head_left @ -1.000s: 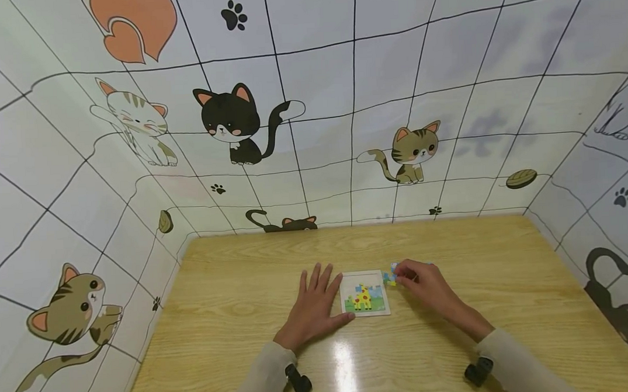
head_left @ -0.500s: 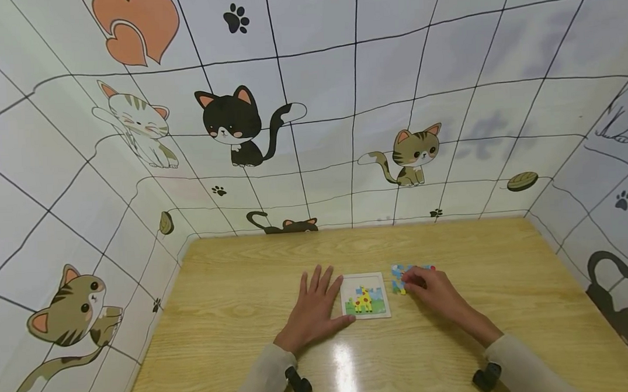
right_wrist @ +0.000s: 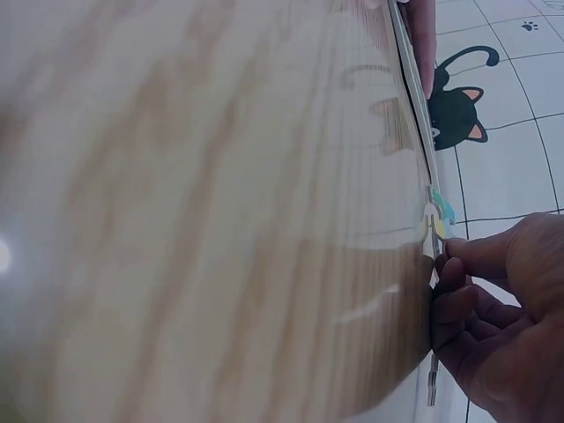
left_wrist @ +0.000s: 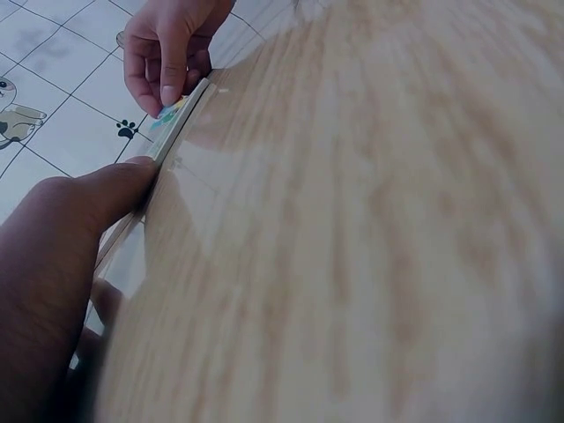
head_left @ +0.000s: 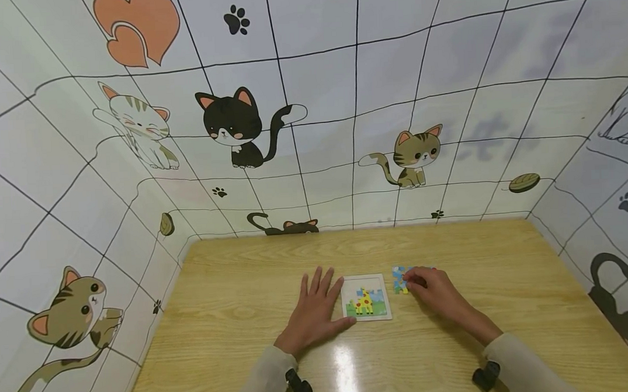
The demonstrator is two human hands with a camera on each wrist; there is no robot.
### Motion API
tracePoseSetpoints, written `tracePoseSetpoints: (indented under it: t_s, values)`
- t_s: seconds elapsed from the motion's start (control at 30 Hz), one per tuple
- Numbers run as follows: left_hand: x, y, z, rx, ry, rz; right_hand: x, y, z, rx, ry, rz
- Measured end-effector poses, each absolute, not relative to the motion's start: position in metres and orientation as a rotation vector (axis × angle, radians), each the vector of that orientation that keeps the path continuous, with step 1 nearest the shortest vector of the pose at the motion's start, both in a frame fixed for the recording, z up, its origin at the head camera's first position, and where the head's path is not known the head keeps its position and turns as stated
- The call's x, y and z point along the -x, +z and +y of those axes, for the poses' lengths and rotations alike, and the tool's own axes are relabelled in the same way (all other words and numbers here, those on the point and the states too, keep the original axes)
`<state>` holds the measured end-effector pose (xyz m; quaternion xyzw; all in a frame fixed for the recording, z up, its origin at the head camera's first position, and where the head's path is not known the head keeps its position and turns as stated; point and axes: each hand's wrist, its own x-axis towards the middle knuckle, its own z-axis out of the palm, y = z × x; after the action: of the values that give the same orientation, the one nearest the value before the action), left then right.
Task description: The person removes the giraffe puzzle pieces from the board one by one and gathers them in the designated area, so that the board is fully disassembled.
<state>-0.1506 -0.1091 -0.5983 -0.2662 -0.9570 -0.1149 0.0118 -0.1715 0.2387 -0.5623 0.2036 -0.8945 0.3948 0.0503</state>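
Note:
A square white-framed jigsaw puzzle (head_left: 366,298) lies on the table, with a giraffe picture in its lower part and bare backing above. My left hand (head_left: 316,307) lies flat at its left side, fingers spread, the thumb on its lower left corner. To the right of the frame lie several loose blue, green and yellow puzzle pieces (head_left: 399,280), partly hidden under my right hand (head_left: 431,287). Its thumb and fingertips are curled together in a pinch at the pieces. In the right wrist view, the fingertips meet right beside a yellow-edged puzzle piece (right_wrist: 439,227).
The wood-grain table (head_left: 243,269) is enclosed by white walls (head_left: 322,137) with grid lines and cartoon cats. A black wrist device (head_left: 299,386) sits on the left sleeve and another black wrist device (head_left: 487,377) on the right one.
My right hand has drawn the loose pieces to the right, away from the frame, and over the last half second has hardly moved. The left hand has stayed in place.

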Motion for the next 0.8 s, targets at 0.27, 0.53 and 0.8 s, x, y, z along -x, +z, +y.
tracePoseSetpoints:
  t_s: [0.27,0.53,0.8]
  values:
    - [0.1499,-0.5977,-0.1094,0.833,-0.371,-2.976,0.1723,-0.5617,0.2374,-0.622,1.182,-2.743]
    - [0.1507,-0.6008,-0.1101,0.833,-0.350,-2.970,0.1740,-0.5626,0.2373,-0.607,1.159,-2.768]
    - [0.1504,-0.6012,-0.1099,0.835,-0.389,-2.960,0.1724,-0.5598,0.2360,-0.592,1.163,-2.795]
